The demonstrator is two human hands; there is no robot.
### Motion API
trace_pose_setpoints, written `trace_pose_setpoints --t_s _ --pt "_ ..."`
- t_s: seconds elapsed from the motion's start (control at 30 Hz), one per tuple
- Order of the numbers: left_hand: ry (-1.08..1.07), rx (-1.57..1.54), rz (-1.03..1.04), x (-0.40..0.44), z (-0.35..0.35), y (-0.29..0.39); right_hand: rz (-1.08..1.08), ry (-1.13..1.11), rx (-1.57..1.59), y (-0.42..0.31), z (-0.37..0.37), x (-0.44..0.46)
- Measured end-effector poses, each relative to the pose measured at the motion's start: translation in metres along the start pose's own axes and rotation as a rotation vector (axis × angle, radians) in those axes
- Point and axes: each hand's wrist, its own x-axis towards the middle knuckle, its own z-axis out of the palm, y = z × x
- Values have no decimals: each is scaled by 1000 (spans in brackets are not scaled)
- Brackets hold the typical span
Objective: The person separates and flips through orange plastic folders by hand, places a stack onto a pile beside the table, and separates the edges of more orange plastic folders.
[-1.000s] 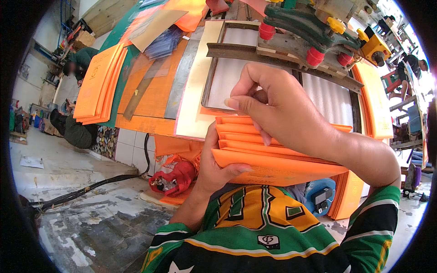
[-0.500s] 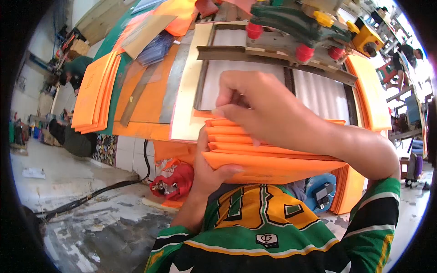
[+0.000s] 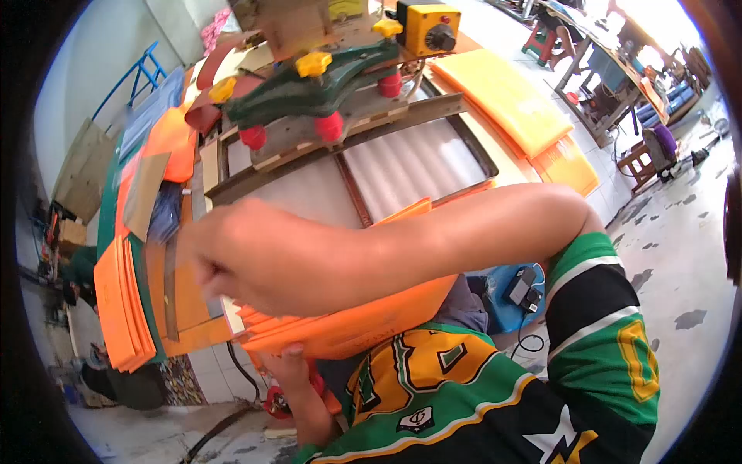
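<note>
A thick stack of orange printed folded sheets [image 3: 363,319] is held in front of my body, its edges fanned at the left end. My left hand [image 3: 290,365] grips that end from below, thumb against the printed front face. Over the top of the stack reaches my right hand [image 3: 251,251], its fingers curled in and blurred by motion. Whatever those fingers may hold is hidden. My right forearm covers much of the stack's upper edge.
Behind the stack lies a metal frame [image 3: 481,158] with a pale ribbed pad, below a green press arm [image 3: 309,97] with yellow knobs. More orange stacks lie at the left [image 3: 124,309] and right [image 3: 510,100]. A blue stool [image 3: 495,298] carries a black adapter.
The camera view has turned rightward, so the bench appears shifted left and tilted. My right hand has moved toward the stack's left end. My left hand keeps its hold.
</note>
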Motion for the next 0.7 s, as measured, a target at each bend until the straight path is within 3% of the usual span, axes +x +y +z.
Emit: trace_pose_setpoints --t_s 0.03,0.1,0.13,0.2,0.23,0.47,0.63,0.7 --pt "12 2 -39 -1 1 3 -6 12 -12 -5 -6 0" --pt "-19 61 -69 -3 -34 -21 -126 -224 68 -19 -20 0" --pt "-24 75 -60 -2 -45 -33 -128 -213 60 -24 -28 -1" --pt "-43 87 -54 5 -46 -36 -450 -94 -48 -36 -47 -5" --pt "-80 90 -40 7 -43 -30 -447 -87 -60 -44 -59 -10" --pt "-93 89 -9 11 -4 -2 -57 383 -335 -89 -160 -84" --pt "-79 131 17 12 -7 -7 186 858 -354 -29 -263 -142" --pt "-114 -70 24 15 0 -3 323 942 -289 13 -304 -171"
